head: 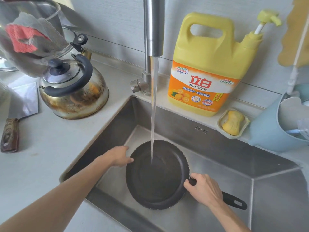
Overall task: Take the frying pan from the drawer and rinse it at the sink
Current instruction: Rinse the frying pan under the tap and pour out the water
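Note:
A black frying pan [157, 178] is held low inside the steel sink [217, 148]. A stream of water [153, 104] falls from the tall steel faucet [153, 30] into the pan's far half. My right hand [204, 188] is closed around the black handle close to the pan's rim, and the handle's end with its hanging hole [235, 201] sticks out behind the hand. My left hand [119, 155] grips the pan's left rim, thumb over the edge.
A stained steel kettle [73, 87] stands on the counter left of the sink, with a cleaver [16, 114] beside it. A yellow detergent jug [212, 64], a soap dish [233, 123] and a blue basket [267, 129] line the back ledge. A grey and red cloth [28, 39] hangs top left.

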